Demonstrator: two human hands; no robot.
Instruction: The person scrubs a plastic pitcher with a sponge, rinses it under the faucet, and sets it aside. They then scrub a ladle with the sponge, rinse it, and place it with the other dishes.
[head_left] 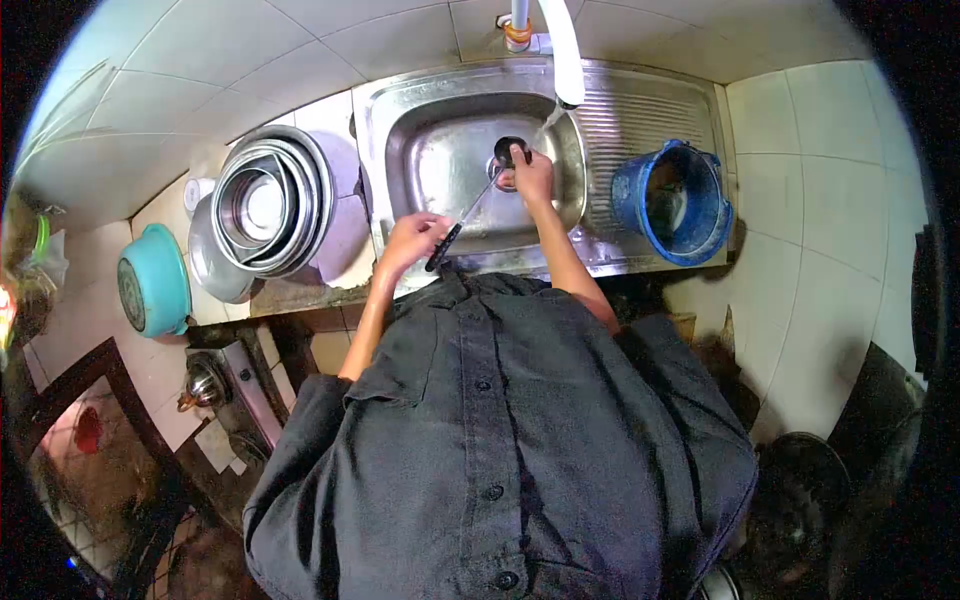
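A ladle (pixel 480 199) with a black bowl, a thin metal shaft and a black handle lies slantwise over the sink (pixel 430 150). My right hand (pixel 533 178) grips it at the bowl, thumb over the rim, above the drain. At the handle end, my left hand (pixel 414 241) has its fingers curled loosely against the black grip; part of that contact is hard to make out. Water runs from the white faucet (pixel 566 60) just beyond my right hand.
Stacked metal pots and basins (pixel 325 200) stand on the left counter, with a turquoise basin (pixel 155 280) beside them at the counter's edge. A blue bucket (pixel 630 195) sits on the ridged drainboard (pixel 650 120) at right. Tiled walls (pixel 800 200) enclose the sink.
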